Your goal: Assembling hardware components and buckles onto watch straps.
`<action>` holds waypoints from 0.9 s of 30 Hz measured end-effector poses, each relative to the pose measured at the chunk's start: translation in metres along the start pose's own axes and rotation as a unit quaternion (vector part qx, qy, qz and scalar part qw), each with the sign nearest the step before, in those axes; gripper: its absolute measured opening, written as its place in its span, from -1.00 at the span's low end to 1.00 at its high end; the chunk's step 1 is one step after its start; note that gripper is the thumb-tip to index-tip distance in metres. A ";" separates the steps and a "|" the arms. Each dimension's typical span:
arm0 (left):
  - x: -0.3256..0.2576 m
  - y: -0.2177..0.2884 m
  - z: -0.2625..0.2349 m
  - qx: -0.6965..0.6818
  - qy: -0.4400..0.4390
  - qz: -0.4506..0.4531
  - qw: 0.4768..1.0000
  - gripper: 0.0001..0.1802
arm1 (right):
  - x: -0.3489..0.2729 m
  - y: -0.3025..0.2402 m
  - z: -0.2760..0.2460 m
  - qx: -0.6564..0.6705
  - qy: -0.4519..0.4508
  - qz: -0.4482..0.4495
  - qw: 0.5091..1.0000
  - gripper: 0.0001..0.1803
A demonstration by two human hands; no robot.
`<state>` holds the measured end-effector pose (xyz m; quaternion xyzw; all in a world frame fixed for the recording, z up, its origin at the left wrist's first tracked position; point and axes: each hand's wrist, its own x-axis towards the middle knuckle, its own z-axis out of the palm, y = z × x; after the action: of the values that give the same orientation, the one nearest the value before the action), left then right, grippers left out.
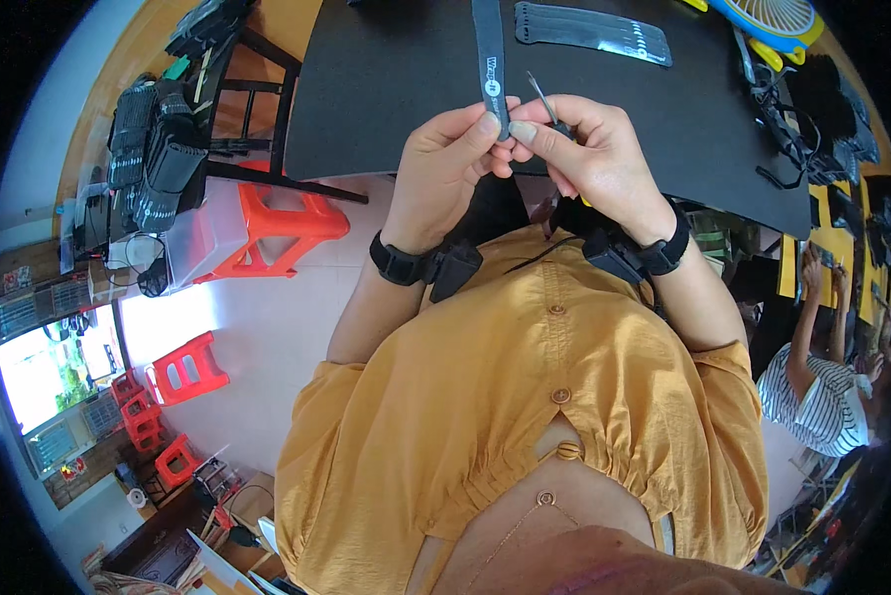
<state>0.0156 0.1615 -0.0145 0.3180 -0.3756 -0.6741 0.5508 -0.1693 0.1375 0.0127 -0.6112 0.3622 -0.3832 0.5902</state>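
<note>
A dark grey strap (488,50) with a rounded end and white print stands up from my fingers above the black table. My left hand (440,164) pinches its lower end between thumb and fingers. My right hand (604,154) is closed round a slim pointed metal tool (540,94) with a dark handle; its exact kind is partly hidden by the fingers. The right thumb tip meets the strap's end beside the left thumb. Just beyond my right hand, a flat bundle of similar straps (594,34) lies on the table.
The black table (366,109) carries a blue and yellow fan (768,22) at far right, near dark cords (787,139). Stacked dark straps (158,149) sit at left, above a red stool (287,228). At right, a person in a striped shirt (817,402) works at a yellow-topped table.
</note>
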 end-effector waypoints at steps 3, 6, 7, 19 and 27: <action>-0.001 0.000 0.000 -0.011 -0.008 -0.002 1.000 -0.66 | -0.001 0.000 -0.002 0.015 -0.010 -0.001 1.000 -0.77; -0.001 0.002 0.002 0.002 -0.010 -0.003 1.000 -0.67 | -0.001 0.000 -0.003 0.016 -0.009 -0.008 1.000 -0.77; -0.001 0.002 0.003 0.002 -0.011 -0.003 1.000 -0.67 | -0.001 -0.001 -0.004 0.003 -0.007 -0.003 1.000 -0.78; -0.001 -0.018 -0.006 0.057 0.039 0.051 0.996 -0.78 | -0.001 0.002 0.009 -0.173 0.063 -0.081 0.979 -0.80; 0.004 -0.020 -0.009 0.065 0.067 0.031 0.995 -0.78 | 0.004 0.012 0.015 -0.149 0.070 -0.013 0.986 -0.80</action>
<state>0.0123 0.1588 -0.0359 0.3860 -0.3908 -0.6076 0.5737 -0.1541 0.1396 0.0007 -0.6689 0.4474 -0.3746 0.4605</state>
